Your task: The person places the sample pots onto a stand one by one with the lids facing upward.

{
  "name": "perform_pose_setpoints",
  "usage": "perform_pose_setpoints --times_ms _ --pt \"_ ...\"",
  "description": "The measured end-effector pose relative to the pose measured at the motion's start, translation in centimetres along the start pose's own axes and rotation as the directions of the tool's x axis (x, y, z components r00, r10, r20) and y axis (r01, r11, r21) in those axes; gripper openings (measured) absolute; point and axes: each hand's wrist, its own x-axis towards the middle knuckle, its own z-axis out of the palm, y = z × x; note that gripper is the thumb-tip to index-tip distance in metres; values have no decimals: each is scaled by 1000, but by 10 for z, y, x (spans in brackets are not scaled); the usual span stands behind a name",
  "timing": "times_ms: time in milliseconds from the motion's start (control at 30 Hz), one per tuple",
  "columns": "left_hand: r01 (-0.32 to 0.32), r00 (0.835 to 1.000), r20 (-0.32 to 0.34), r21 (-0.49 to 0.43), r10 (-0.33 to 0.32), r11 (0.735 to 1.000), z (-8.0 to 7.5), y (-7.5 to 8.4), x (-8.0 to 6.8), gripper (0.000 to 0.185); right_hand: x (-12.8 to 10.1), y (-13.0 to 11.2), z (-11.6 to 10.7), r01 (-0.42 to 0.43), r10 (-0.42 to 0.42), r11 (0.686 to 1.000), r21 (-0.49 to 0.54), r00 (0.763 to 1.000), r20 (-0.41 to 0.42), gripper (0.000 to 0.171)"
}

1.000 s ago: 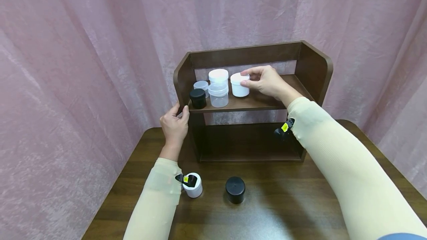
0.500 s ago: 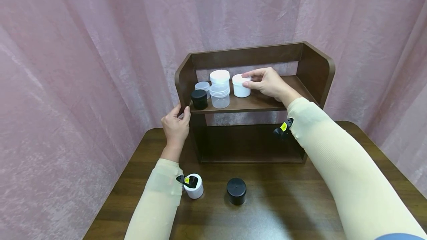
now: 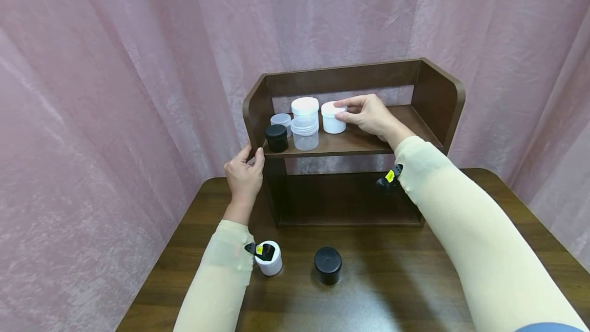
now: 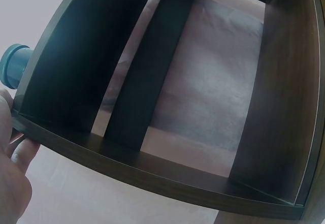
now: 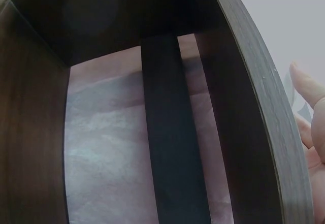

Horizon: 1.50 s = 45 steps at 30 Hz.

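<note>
1. Right hand [image 3: 371, 115]: thumb and forefinger set narrow, pinching a white lidded jar [image 3: 332, 124] by its right side. Jar is upright over the upper board [image 3: 352, 146] of a brown shelf unit [image 3: 435, 104]; base contact cannot be told.
2. Left hand [image 3: 243, 174]: thumb and fingers grip the unit's left side panel at upper-board level.
3. Just left of the held jar: a taller white jar [image 3: 304, 105], partly behind a clear jar [image 3: 305, 141].
4. Farther left: a small clear container [image 3: 281, 121] behind a black jar [image 3: 277, 140].
5. On the wooden table [image 3: 193, 250], before the unit: another white jar [image 3: 272, 268] beside the left sleeve [image 3: 215, 275], and a larger black jar [image 3: 328, 266].
6. Backdrop: pink curtain [image 3: 138, 65].
</note>
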Motion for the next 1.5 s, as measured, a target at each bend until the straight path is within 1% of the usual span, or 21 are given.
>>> perform_pose_setpoints --times_ms 133,300,467,567,733,800,967,1033,1100,1133,1167,1233,1333,1400,1467,1500 --pt "-1 1000 -11 0 1 1000 0 0 1 11 1 0 2 1 -2 1000 -16 1000 -1 42" --pt "14 1000 6 1 -14 1000 0 -2 0 14 1 0 3 -5 5 1000 -29 1000 1 44" --pt "17 1000 6 -3 -16 1000 1 -1 1 13 -3 -2 0 10 -10 1000 -11 1000 -10 44" --pt "17 1000 8 -4 -17 1000 2 0 1 12 -10 -4 -5 26 -26 1000 -4 999 -20 45" --pt "19 1000 13 -11 -19 1000 5 2 0 13 -30 -7 -18 78 -79 996 -43 996 -41 44" --pt "19 1000 10 -10 -19 1000 6 2 -1 13 -42 -9 -25 107 -111 991 -81 993 -47 44" --pt "14 1000 11 -5 -14 1000 7 2 1 12 -74 -19 -40 185 -198 966 -181 978 -58 43" --pt "13 1000 11 -5 -13 1000 7 1 2 12 -87 -23 -46 229 -248 949 -218 967 -65 41" --pt "11 1000 10 1 -11 1000 7 1 3 11 -100 -26 -51 278 -305 927 -251 949 -77 40" --pt "11 1000 8 3 -11 1000 7 1 3 11 -107 -26 -54 305 -339 913 -272 937 -86 41" --pt "12 1000 6 6 -12 1000 7 0 3 10 -114 -26 -56 330 -372 897 -293 923 -100 41" --pt "10 1000 6 8 -10 1000 6 0 3 10 -127 -24 -60 372 -441 859 -353 886 -140 42" --pt "11 1000 11 7 -11 1000 7 1 3 10 -148 -18 -66 386 -519 809 -442 823 -232 41" --pt "11 1000 16 10 -11 1000 7 1 3 10 -162 -13 -69 374 -560 786 -492 767 -312 39" --pt "10 1000 19 15 -10 1000 7 1 3 11 -173 -6 -73 346 -581 780 -522 712 -395 35" --pt "8 1000 20 16 -8 1000 7 1 3 11 -177 -2 -75 330 -583 783 -527 685 -438 32"
